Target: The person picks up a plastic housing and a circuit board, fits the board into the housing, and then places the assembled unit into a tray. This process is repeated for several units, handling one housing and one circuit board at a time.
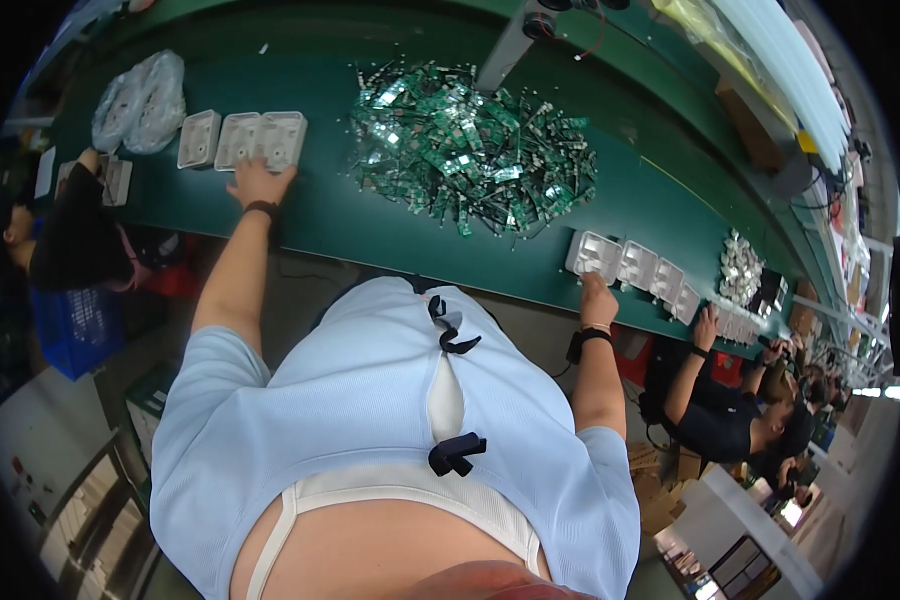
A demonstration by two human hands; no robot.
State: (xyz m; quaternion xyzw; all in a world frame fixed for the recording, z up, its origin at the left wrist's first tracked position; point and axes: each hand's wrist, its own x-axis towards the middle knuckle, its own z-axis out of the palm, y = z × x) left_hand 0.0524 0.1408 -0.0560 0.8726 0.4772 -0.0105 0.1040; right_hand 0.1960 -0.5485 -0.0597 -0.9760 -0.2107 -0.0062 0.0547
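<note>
My left hand [260,184] is at the near edge of a pair of white plastic casings [262,137], fingers spread and tips touching them. A single white casing [199,139] lies just left of that pair. Over on the right, my right hand [597,299] has its fingers closed on the near rim of a white plastic housing [594,254], the first in a row of similar housings [653,272]. Between my hands, farther back, a large heap of small green circuit boards [470,145] is spread on the green table [330,215].
A clear bag of parts [140,100] lies at the far left. Beside it a co-worker's dark sleeve [67,225] reaches the table. Another co-worker's hand [706,328] is close to the housings on the right. A grey post [506,50] rises behind the heap; a blue crate [75,330] stands lower left.
</note>
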